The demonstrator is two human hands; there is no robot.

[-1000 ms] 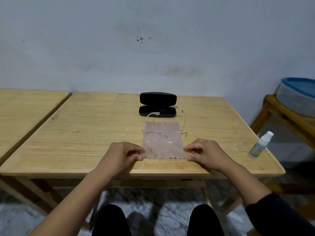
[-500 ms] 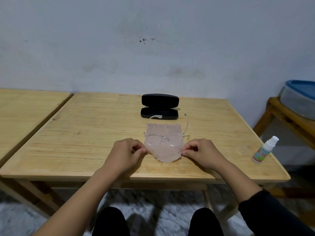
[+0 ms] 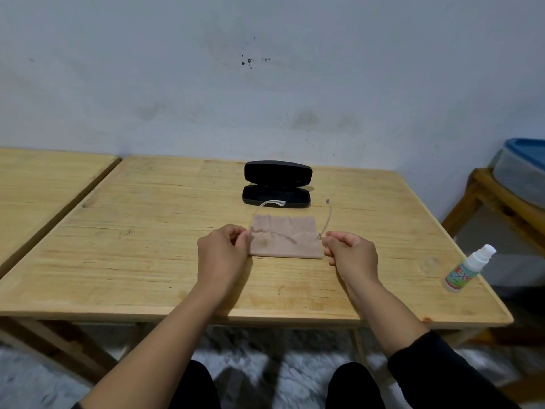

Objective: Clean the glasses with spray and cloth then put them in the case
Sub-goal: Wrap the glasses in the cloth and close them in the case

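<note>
A beige cloth (image 3: 285,237) lies folded over the front of the clear-framed glasses (image 3: 328,215) on the wooden table (image 3: 147,246); only the two temple arms stick out behind it. My left hand (image 3: 222,252) pinches the cloth's left edge and my right hand (image 3: 351,253) pinches its right edge. Behind the cloth sits a black glasses case (image 3: 277,184), lid open. A small white spray bottle (image 3: 469,268) stands near the table's right edge.
A transparent cap (image 3: 428,265) lies just left of the bottle. A second wooden table (image 3: 35,184) adjoins on the left. At the right, a grey tub with a blue lid (image 3: 522,169) rests on a wooden stand. A wall rises behind.
Both hands lifted the cloth's near edge and folded it away from me over the lenses, which were in plain sight before. The hands have moved farther from the table's front edge.
</note>
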